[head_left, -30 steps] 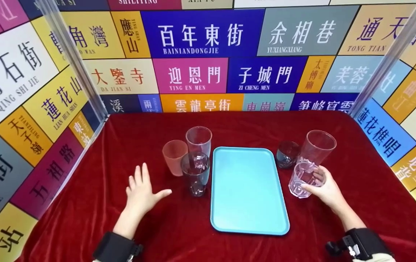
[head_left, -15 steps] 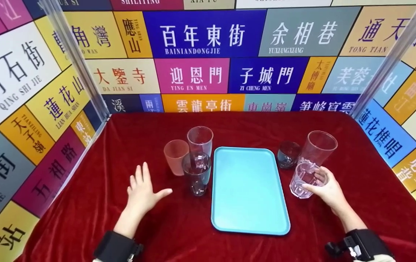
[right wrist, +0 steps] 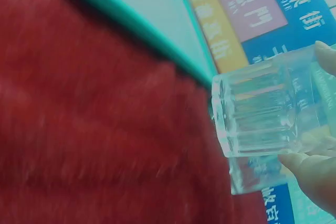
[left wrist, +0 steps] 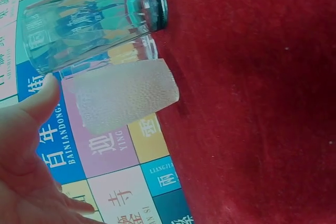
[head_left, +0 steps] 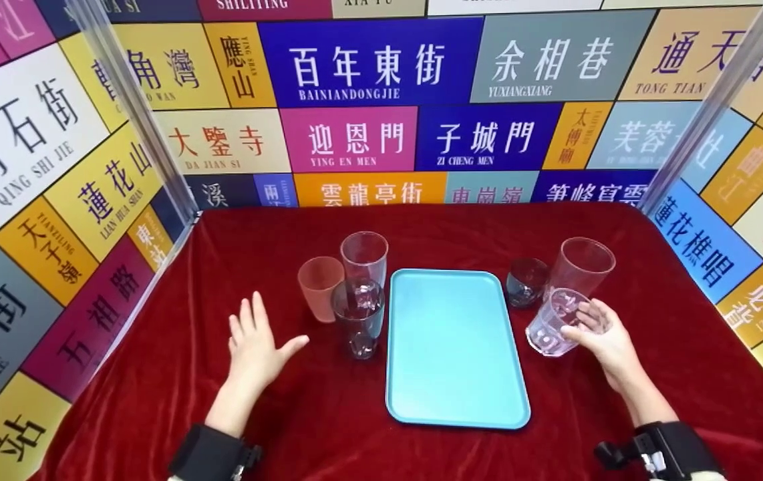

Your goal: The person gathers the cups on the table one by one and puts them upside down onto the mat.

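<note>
My right hand [head_left: 608, 342] grips a short clear drinking glass [head_left: 547, 334] by its upper part, thumb on the near side and fingers on the far side. The glass leans a little, its ribbed base [right wrist: 252, 113] toward the tray in the right wrist view. My left hand [head_left: 254, 354] holds nothing, fingers spread and thumb out. Nearest to it stand a smoky grey glass [head_left: 359, 324] and a frosted orange-pink tumbler [head_left: 319, 294], with a clear glass [head_left: 365, 252] behind them. In the left wrist view the tumbler [left wrist: 126, 95] stands beyond my thumb.
A light blue rectangular tray [head_left: 458, 354] lies between the two groups of glasses. Right of it stand a small dark glass [head_left: 526, 284] and a tall clear glass [head_left: 585, 260], close behind the held one. Red cloth [head_left: 315, 427] covers the table; sign-printed walls surround it.
The held glass has shifted slightly up and left and tilted, its base swinging toward the tray. My right hand moved with it. My left hand shifted a little up and left.
</note>
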The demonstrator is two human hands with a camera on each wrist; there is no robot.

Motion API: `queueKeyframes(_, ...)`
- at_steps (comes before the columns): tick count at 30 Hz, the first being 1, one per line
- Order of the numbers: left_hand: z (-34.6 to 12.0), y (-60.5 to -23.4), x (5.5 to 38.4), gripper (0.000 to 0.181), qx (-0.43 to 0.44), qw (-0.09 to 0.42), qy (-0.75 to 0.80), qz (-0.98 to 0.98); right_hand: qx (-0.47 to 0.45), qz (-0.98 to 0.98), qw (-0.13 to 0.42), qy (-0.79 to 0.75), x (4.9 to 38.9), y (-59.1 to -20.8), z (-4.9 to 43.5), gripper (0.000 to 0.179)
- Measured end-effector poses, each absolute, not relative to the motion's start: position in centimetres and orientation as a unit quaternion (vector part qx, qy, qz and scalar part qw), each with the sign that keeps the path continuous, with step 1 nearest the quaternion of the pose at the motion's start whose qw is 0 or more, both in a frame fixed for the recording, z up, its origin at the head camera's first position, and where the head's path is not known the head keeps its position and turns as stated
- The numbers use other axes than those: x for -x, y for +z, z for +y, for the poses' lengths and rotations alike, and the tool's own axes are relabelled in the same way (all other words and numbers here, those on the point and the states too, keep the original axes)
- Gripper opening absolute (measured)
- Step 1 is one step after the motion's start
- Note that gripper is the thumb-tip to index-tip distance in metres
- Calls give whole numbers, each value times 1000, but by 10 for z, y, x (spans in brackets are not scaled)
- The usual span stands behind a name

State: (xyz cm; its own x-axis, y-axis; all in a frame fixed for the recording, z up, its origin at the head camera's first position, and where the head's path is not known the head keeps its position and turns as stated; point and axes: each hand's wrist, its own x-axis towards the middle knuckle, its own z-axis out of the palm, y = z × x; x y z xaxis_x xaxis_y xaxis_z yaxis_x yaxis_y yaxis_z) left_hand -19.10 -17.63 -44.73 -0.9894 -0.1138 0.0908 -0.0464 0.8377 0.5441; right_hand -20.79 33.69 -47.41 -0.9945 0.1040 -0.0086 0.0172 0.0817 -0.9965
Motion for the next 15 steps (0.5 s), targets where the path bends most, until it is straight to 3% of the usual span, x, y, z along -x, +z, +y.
queueKeyframes(7, -163, -431, 189, 100, -5, 204, -311, -928, 40, -646, 24, 762, 205, -460, 321, 87)
queueKeyframes(10, -155, -421, 188, 98, 16, 231, -312, -921, 39, -591, 25, 805, 203, -455, 312, 80)
queueKeyframes(15, -136, -406, 189, 92, 63, 249, -291, -921, 29, -459, 10, 888, 205, -451, 295, 23)
